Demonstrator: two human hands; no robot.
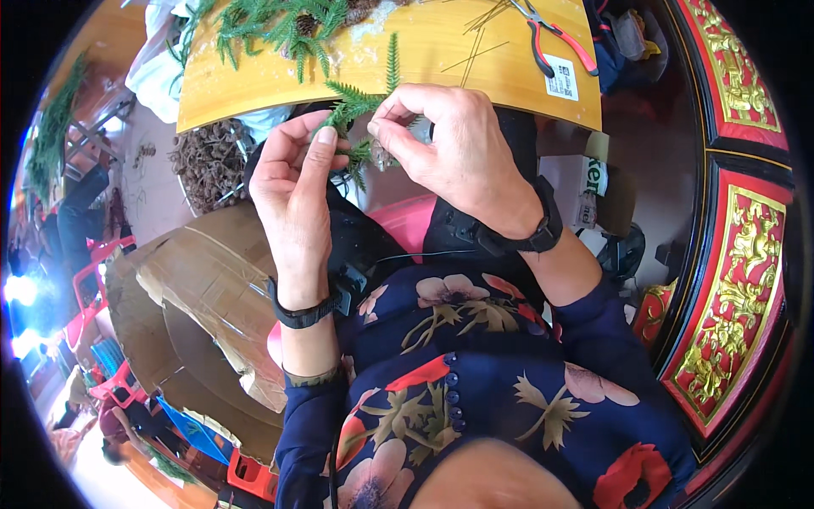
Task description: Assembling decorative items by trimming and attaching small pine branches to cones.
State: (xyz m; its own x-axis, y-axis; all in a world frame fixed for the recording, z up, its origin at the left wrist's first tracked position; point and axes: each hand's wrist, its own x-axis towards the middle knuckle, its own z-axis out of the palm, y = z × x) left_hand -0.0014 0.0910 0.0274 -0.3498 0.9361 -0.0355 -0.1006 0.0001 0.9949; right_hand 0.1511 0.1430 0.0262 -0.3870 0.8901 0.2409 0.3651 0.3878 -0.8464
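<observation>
- Sprig (pixel 354 103): green, branching, short needles in comb-like rows; between the two hands, by the table's near edge
- Left hand (pixel 292 182): thumb and forefinger clamped on the sprig, other fingers curled
- Right hand (pixel 462 144): thumb and forefinger tips together beside the sprig; cannot tell what lies between them
- Table (pixel 424 47): smooth, yellow, faintly grained top, pale flecks
- Greenery (pixel 280 30): needled, heaped, with a scaly brown cone (pixel 305 25)
- Wires (pixel 476 51): thin, stiff, brownish, crossing
- Pliers (pixel 536 42): metal nose, red-and-black handles, spread
- Box (pixel 170 263): brown cardboard, torn rim
</observation>
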